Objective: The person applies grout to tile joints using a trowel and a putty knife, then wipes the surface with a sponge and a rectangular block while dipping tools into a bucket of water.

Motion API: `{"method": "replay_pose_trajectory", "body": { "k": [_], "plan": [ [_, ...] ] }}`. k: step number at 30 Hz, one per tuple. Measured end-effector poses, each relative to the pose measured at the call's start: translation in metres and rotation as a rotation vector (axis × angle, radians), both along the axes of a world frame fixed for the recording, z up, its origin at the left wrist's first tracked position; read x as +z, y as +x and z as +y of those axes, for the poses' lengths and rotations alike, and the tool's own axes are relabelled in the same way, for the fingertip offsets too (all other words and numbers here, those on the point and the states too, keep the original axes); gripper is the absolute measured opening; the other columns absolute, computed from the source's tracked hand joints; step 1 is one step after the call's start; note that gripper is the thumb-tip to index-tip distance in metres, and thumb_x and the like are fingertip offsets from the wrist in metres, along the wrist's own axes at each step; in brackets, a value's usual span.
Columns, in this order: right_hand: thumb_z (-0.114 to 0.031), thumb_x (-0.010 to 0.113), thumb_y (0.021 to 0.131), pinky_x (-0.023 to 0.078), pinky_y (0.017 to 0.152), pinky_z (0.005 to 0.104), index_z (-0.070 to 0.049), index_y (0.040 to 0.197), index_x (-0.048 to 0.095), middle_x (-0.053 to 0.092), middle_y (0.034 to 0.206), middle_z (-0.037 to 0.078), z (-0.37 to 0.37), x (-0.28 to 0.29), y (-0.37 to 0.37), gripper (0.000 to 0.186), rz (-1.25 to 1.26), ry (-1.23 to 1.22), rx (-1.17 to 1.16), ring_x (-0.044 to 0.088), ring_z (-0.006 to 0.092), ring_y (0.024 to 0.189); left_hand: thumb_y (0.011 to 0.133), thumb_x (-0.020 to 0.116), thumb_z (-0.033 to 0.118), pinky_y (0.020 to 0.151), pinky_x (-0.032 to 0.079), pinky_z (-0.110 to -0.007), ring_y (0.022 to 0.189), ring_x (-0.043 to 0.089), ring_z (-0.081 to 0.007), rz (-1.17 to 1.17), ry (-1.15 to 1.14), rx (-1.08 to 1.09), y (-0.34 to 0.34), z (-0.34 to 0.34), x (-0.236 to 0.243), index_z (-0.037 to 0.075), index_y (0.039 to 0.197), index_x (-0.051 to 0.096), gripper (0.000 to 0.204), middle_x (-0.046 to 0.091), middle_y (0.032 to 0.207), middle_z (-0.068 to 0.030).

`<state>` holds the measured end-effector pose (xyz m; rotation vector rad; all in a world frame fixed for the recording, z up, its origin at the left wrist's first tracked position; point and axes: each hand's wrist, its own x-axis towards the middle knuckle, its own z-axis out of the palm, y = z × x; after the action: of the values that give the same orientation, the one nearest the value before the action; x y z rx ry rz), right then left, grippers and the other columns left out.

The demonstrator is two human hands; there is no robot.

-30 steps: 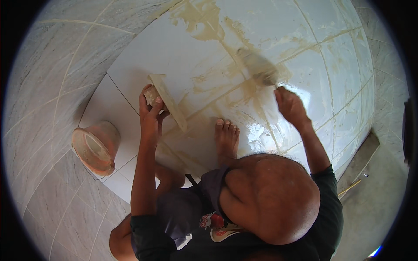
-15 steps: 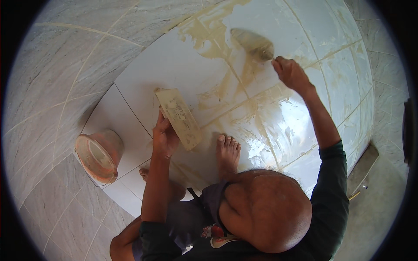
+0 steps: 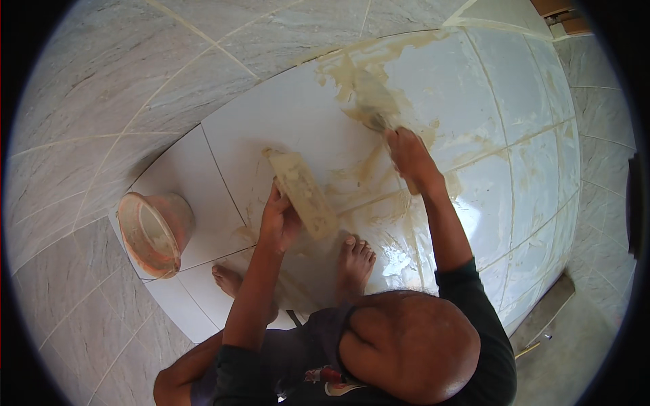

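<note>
My left hand (image 3: 279, 220) is closed around a rectangular float (image 3: 303, 193), held tilted above the white tiles, its face smeared with tan paste. My right hand (image 3: 412, 159) grips the handle of a trowel (image 3: 374, 101). Its blurred blade points away from me and lies over a tan smear of grout-like paste (image 3: 338, 78) near the far edge of the tiles. Whether the whole blade touches the surface is hard to tell.
An orange, paste-stained bucket (image 3: 183, 216) leans toward me on the left. My bare feet (image 3: 355, 264) rest on the white tiled floor (image 3: 257, 122). Grey marbled tiles (image 3: 135, 88) rise beyond the far edge. A grey strip (image 3: 548, 308) lies at the right.
My right hand has drawn the trowel leftward and nearer, and its blade has turned to point farther away. The float stays in my left hand. The whole view has shifted slightly.
</note>
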<state>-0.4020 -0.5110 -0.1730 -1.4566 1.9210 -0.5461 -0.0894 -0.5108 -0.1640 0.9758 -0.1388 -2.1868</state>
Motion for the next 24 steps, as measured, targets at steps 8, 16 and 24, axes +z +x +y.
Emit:
{"method": "replay_pose_trajectory", "body": {
  "k": [8, 16, 24],
  "plan": [
    [-0.015, 0.066, 0.088, 0.05, 0.064, 0.0384, 0.002, 0.095, 0.062, 0.064, 0.089, 0.019, -0.009, 0.059, 0.036, 0.019, -0.191, -0.102, -0.017, 0.062, 0.0302, 0.072, 0.093, 0.051, 0.008, 0.097, 0.051, -0.044, 0.11, 0.062, -0.0256, 0.095, -0.26, -0.008, -0.047, -0.056, -0.027, -0.001, 0.126, 0.054, 0.034, 0.064, 0.118, -0.0133],
    [-0.005, 0.076, 0.076, 0.056, 0.071, 0.0381, -0.003, 0.104, 0.067, 0.067, 0.102, 0.013, 0.016, 0.045, 0.01, 0.03, 0.208, -0.531, 0.07, 0.066, 0.0313, 0.084, 0.088, 0.052, 0.007, 0.094, 0.052, -0.045, 0.109, 0.063, -0.0313, 0.763, -0.007, 0.364, -0.082, -0.11, -0.019, -0.005, 0.114, 0.06, 0.029, 0.064, 0.117, -0.019],
    [-0.004, 0.077, 0.073, 0.054, 0.066, 0.0373, -0.001, 0.1, 0.067, 0.067, 0.099, 0.011, 0.001, 0.118, -0.02, 0.029, 0.26, -0.552, 0.297, 0.065, 0.0295, 0.08, 0.088, 0.048, 0.005, 0.094, 0.051, -0.046, 0.106, 0.064, -0.0322, 0.654, -0.081, 0.172, -0.049, -0.134, -0.049, -0.006, 0.118, 0.057, 0.033, 0.064, 0.116, -0.0202]
  ]
}}
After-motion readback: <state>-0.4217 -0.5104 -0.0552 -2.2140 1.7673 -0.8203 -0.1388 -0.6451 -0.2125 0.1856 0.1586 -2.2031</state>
